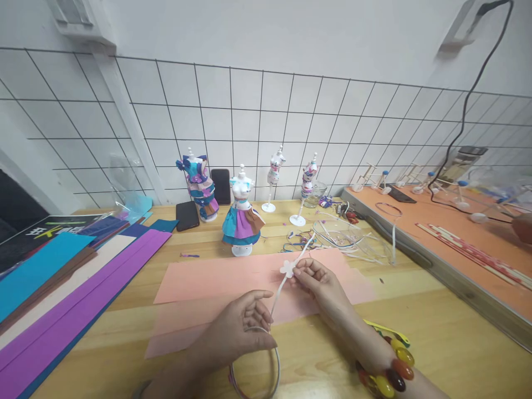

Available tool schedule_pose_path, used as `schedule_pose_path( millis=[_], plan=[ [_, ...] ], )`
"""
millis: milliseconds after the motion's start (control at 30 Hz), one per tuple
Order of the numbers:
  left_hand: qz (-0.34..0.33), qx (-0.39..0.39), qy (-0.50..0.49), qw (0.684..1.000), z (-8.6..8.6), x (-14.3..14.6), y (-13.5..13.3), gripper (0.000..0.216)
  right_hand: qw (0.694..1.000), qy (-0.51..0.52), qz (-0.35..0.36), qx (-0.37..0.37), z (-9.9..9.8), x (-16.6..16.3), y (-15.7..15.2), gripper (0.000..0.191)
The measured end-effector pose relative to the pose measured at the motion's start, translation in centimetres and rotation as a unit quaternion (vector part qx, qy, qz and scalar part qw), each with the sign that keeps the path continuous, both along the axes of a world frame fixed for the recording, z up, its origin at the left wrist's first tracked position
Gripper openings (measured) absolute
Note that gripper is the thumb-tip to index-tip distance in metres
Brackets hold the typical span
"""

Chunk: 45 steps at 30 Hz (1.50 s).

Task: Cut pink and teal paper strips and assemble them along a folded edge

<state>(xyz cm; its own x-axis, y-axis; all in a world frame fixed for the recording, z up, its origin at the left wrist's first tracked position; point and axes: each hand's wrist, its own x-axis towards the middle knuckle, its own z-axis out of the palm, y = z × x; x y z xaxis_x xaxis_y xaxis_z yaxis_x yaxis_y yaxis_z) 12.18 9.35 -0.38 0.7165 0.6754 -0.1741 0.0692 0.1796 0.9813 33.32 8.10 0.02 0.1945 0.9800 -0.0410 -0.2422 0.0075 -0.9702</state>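
Note:
My left hand (pixel 239 327) is curled closed on a thin white hoop-shaped headband (pixel 266 368) and on the lower end of a white ribbon (pixel 279 291). My right hand (pixel 320 282) pinches the ribbon higher up, right beside a small pale pink flower cutout (pixel 287 268). The ribbon runs on past the flower toward the back of the table. Both hands hover over pink paper sheets (pixel 208 277) lying on the wooden table (pixel 415 321). A beaded bracelet (pixel 393 371) of amber and yellow beads is on my right wrist.
Purple, white, brown and teal paper strips (pixel 62 299) lie at the left. Several small mannequins stand at the back, one in a blue and purple dress (pixel 242 213). Two phones (pixel 187 215) are near the wire grid wall. Clear plastic pieces (pixel 344 235) and an orange board (pixel 457 233) are at the right.

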Motion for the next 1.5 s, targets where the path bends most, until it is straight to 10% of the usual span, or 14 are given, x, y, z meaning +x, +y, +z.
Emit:
schedule_pose_path(
  millis=[533,733,967,1200,1500],
  plan=[
    [0.031,0.008,-0.050,0.998,-0.3,1.2,0.5,0.024,0.988,-0.001,0.154,0.029,0.1,-2.3,-1.2,0.026],
    [0.052,0.021,-0.026,0.998,-0.4,0.9,0.4,0.017,0.983,-0.139,0.106,0.063,-0.4,-2.1,-1.1,0.025],
    [0.051,0.031,-0.009,0.998,-0.2,0.8,0.5,0.022,0.865,-0.421,0.074,0.265,-0.2,-1.8,-2.2,0.014],
    [0.046,0.013,-0.017,0.999,-0.7,0.6,0.4,0.022,0.810,-0.494,0.102,0.298,-0.3,-2.1,-2.4,0.022],
    [0.041,-0.014,-0.016,0.999,-0.6,0.7,0.4,0.029,0.879,-0.416,0.106,0.209,-0.6,-2.1,-2.0,0.016]
  ],
)
